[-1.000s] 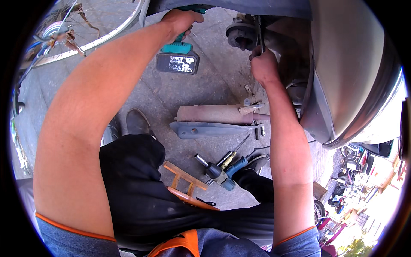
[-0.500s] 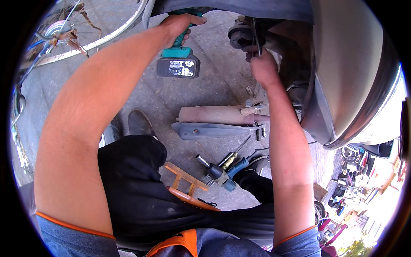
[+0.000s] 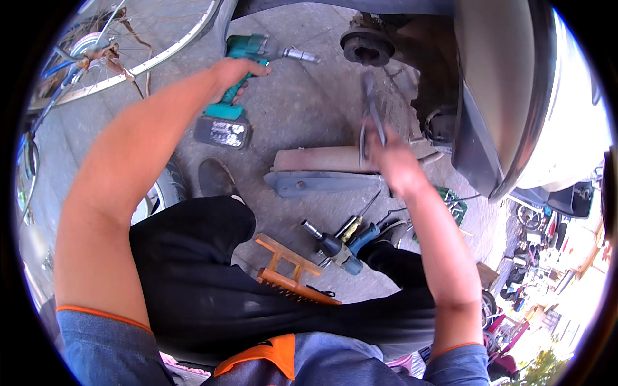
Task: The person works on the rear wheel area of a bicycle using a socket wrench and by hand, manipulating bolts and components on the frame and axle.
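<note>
Left hand (image 3: 233,76) wraps a teal impact wrench (image 3: 248,46), socket (image 3: 301,55) toward three o'clock, as the blurred right hand's (image 3: 394,161) curled fingers clasp pliers (image 3: 372,101) pointing twelve, toward a dark hub (image 3: 367,46).

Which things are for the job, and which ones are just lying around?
Likely for the job:
teal-and-black cordless power tool, in the left hand
blurred grey metal hand tool, in the right hand
dark round metal part

Lying about, it seems:
dusty pinkish-brown cylinder
long grey-blue panel
blue-and-black power tool
</note>
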Demonstrator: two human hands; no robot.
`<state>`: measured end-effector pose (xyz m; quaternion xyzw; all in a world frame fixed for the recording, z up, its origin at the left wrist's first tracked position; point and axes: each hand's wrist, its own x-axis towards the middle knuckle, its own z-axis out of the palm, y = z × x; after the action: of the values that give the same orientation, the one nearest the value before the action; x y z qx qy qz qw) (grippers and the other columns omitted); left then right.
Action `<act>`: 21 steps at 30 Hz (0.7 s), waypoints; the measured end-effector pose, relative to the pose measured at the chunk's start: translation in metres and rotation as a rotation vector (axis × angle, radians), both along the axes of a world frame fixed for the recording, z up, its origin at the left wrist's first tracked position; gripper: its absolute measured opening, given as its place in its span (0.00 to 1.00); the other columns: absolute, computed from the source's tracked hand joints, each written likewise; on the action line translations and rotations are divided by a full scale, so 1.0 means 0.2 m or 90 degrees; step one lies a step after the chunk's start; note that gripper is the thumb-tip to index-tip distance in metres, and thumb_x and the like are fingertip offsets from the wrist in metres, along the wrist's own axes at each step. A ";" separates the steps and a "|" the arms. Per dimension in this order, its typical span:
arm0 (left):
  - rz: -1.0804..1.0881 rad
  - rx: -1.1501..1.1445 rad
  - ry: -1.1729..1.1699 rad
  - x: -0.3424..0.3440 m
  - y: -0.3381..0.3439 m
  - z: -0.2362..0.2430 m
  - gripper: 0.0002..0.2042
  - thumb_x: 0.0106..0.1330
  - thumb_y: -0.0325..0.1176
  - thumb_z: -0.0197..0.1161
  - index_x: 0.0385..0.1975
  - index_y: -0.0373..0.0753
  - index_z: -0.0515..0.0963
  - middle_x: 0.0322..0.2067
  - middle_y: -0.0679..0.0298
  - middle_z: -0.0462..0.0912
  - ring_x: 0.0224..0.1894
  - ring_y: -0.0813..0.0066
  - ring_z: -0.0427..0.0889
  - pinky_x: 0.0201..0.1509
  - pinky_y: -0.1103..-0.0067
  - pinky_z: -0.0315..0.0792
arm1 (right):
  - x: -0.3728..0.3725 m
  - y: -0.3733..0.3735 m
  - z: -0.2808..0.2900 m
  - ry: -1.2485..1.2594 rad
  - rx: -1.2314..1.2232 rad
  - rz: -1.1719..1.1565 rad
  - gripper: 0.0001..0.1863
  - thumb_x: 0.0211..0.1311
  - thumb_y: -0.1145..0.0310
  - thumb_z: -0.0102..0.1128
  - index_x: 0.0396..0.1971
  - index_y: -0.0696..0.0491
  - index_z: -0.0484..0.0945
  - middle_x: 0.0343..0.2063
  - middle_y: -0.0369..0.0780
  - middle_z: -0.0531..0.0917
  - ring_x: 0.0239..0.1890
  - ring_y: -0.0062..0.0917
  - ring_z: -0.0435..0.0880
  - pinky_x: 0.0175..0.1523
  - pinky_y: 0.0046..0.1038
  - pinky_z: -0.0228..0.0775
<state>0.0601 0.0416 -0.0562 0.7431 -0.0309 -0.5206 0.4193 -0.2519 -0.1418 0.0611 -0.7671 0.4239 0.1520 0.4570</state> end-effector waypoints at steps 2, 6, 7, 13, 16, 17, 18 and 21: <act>-0.062 0.044 -0.010 0.00 0.07 -0.04 0.16 0.58 0.49 0.78 0.38 0.48 0.84 0.27 0.68 0.70 0.24 0.77 0.67 0.28 0.74 0.62 | -0.28 0.12 0.08 0.079 -0.048 0.230 0.21 0.75 0.68 0.50 0.64 0.50 0.78 0.54 0.51 0.82 0.58 0.42 0.82 0.62 0.41 0.72; -0.156 0.094 -0.035 -0.06 0.17 -0.13 0.18 0.58 0.48 0.79 0.37 0.43 0.83 0.30 0.67 0.74 0.28 0.74 0.70 0.31 0.71 0.65 | -0.84 0.38 0.24 0.206 -0.149 0.590 0.22 0.66 0.71 0.56 0.58 0.42 0.83 0.50 0.44 0.83 0.55 0.42 0.82 0.59 0.44 0.74; -0.165 0.112 -0.046 -0.08 0.17 -0.16 0.17 0.58 0.48 0.79 0.37 0.44 0.84 0.29 0.67 0.73 0.27 0.74 0.70 0.30 0.72 0.65 | -0.90 0.44 0.28 0.285 -0.162 0.658 0.22 0.63 0.70 0.58 0.57 0.41 0.84 0.51 0.43 0.84 0.55 0.40 0.82 0.58 0.43 0.74; -0.274 0.178 -0.049 -0.14 0.16 -0.24 0.16 0.58 0.47 0.79 0.37 0.43 0.84 0.24 0.67 0.72 0.23 0.74 0.70 0.27 0.70 0.65 | -1.08 0.57 0.04 0.445 -0.201 0.730 0.16 0.62 0.67 0.59 0.49 0.41 0.87 0.46 0.40 0.84 0.53 0.34 0.83 0.52 0.39 0.75; -0.316 0.207 -0.106 -0.14 0.14 -0.27 0.17 0.56 0.48 0.78 0.30 0.41 0.86 0.20 0.65 0.73 0.23 0.70 0.72 0.27 0.67 0.65 | -1.11 0.52 -0.02 0.335 -0.215 0.630 0.16 0.62 0.67 0.60 0.50 0.43 0.85 0.46 0.42 0.84 0.52 0.36 0.84 0.51 0.39 0.78; -0.326 0.219 -0.119 -0.14 0.13 -0.28 0.17 0.55 0.49 0.78 0.28 0.41 0.86 0.20 0.63 0.73 0.23 0.69 0.73 0.28 0.66 0.65 | -1.12 0.51 -0.04 0.299 -0.219 0.598 0.17 0.62 0.67 0.61 0.50 0.44 0.85 0.47 0.42 0.84 0.51 0.36 0.84 0.50 0.39 0.78; -0.339 0.225 -0.130 -0.13 0.13 -0.31 0.18 0.54 0.50 0.78 0.28 0.40 0.87 0.20 0.63 0.74 0.23 0.68 0.74 0.29 0.66 0.67 | -1.12 0.50 -0.05 0.287 -0.231 0.593 0.16 0.60 0.68 0.60 0.49 0.45 0.84 0.45 0.43 0.84 0.48 0.37 0.86 0.47 0.39 0.81; -0.379 0.248 -0.165 -0.12 0.12 -0.38 0.20 0.54 0.52 0.78 0.31 0.40 0.88 0.22 0.61 0.79 0.25 0.67 0.78 0.32 0.65 0.71 | -1.13 0.52 -0.05 0.296 -0.248 0.608 0.16 0.60 0.68 0.60 0.48 0.46 0.84 0.45 0.43 0.84 0.48 0.37 0.86 0.47 0.40 0.81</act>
<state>0.0370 0.0665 -0.1318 0.8270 -0.1986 -0.5177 0.0928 -0.4780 -0.0385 0.0518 -0.8902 0.1399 0.4258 0.0819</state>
